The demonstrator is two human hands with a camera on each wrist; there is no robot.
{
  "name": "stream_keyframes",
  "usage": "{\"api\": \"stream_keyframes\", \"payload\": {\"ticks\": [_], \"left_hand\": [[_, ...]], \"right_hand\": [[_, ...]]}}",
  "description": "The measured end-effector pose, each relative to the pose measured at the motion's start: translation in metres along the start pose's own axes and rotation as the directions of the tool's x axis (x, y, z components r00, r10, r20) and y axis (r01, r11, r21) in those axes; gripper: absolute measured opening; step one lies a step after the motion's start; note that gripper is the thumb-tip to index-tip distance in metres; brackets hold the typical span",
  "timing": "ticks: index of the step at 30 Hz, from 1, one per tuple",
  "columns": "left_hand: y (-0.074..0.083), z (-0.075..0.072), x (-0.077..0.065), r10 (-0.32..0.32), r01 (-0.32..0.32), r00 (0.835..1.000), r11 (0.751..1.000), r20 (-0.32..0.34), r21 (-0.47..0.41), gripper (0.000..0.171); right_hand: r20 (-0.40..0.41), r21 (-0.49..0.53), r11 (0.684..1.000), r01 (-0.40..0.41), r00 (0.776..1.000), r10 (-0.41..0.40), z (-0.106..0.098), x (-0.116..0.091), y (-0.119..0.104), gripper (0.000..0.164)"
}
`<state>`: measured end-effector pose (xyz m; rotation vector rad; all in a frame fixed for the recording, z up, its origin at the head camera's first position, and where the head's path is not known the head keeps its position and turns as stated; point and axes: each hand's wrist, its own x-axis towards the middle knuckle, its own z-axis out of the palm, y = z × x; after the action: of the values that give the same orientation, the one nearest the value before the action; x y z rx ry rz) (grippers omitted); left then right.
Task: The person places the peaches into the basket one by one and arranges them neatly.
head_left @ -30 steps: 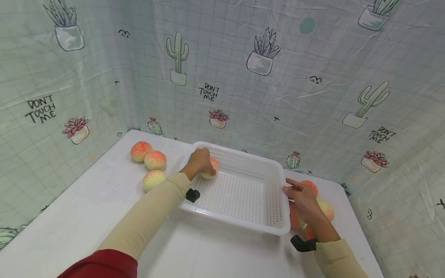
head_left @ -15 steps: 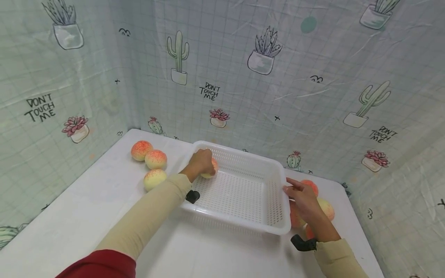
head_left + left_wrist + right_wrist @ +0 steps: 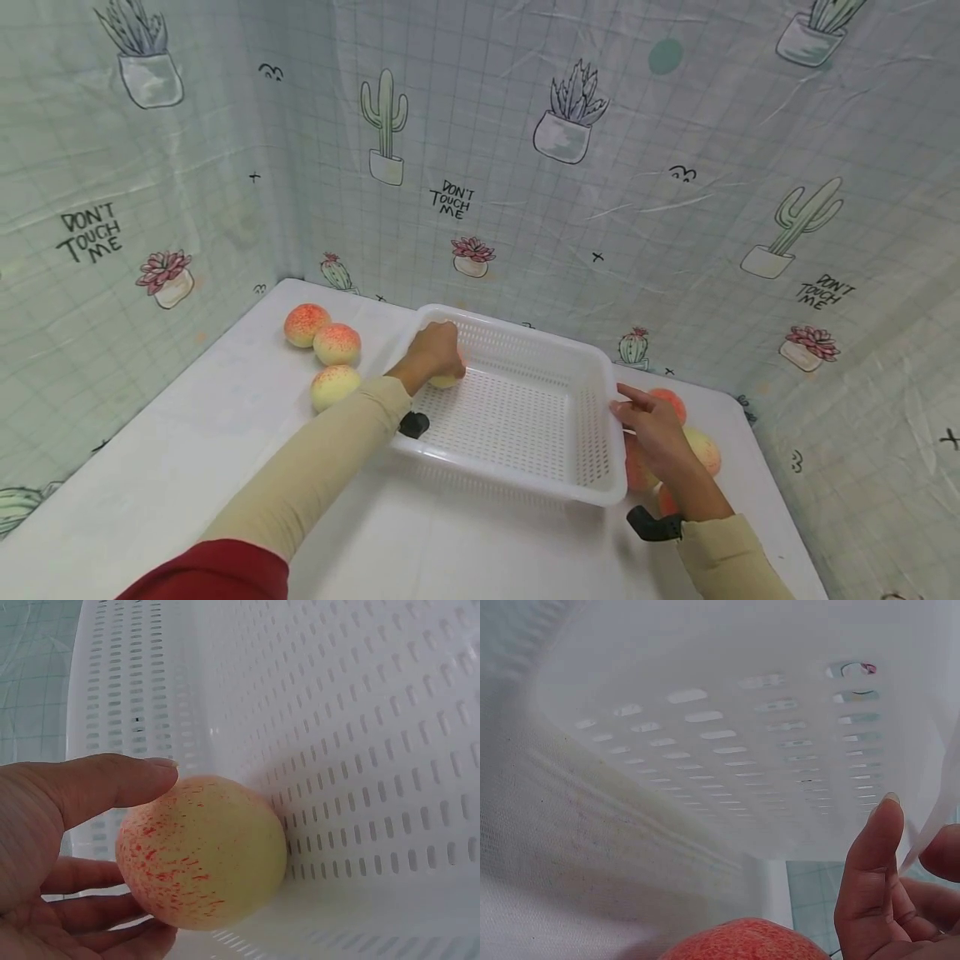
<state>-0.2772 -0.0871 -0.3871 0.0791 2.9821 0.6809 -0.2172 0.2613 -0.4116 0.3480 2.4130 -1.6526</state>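
My left hand [image 3: 437, 348] grips a yellow peach with red speckles [image 3: 210, 855] inside the white plastic basket [image 3: 517, 479], by its left wall. In the left wrist view the thumb lies over the peach and the fingers curl under it; the peach is close to or on the perforated floor. My right hand [image 3: 651, 427] holds the basket's right rim, its thumb and fingers on either side of the edge in the right wrist view. Below that hand is a red peach [image 3: 746, 943]. Other peaches beside the basket are partly hidden by the right hand.
Three peaches, with a speckled one [image 3: 335, 387] nearest, lie left of the basket. Several more, including a yellow peach [image 3: 702, 452], lie to its right. A patterned curtain [image 3: 495, 167] encloses the back and sides of the white table [image 3: 187, 450].
The peach in my left hand has shifted slightly left and shows less past the fingers in the head view. The right hand and basket stay in place.
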Motion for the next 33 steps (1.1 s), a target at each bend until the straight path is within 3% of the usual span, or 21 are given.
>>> {"api": "stream_keyframes", "payload": {"ticks": [7, 14, 18, 25, 33], "left_hand": [[0.000, -0.011, -0.003, 0.037, -0.037, 0.999, 0.998, -0.010, -0.060, 0.042], [0.000, -0.031, -0.012, 0.085, -0.083, 0.996, 0.987, 0.011, -0.138, 0.071], [-0.004, -0.042, -0.020, 0.119, -0.112, 0.992, 0.983, 0.034, -0.148, 0.079], [-0.024, -0.055, -0.038, 0.093, -0.087, 0.995, 0.979, 0.023, -0.186, 0.080], [-0.062, -0.066, -0.064, 0.058, -0.064, 0.998, 0.975, -0.036, -0.214, 0.079]], "right_hand": [[0.012, 0.008, 1.000, 0.002, 1.000, -0.002, 0.000, -0.001, 0.000, 0.064], [0.035, 0.011, 1.000, 0.016, 0.999, -0.016, -0.004, -0.002, 0.000, 0.065], [0.039, 0.018, 1.000, 0.015, 0.999, -0.015, -0.004, -0.001, 0.000, 0.065], [0.039, 0.016, 1.000, 0.017, 0.999, -0.017, -0.004, -0.001, 0.002, 0.065], [0.038, 0.019, 1.000, 0.018, 0.999, -0.019, -0.002, -0.001, -0.001, 0.064]]}}
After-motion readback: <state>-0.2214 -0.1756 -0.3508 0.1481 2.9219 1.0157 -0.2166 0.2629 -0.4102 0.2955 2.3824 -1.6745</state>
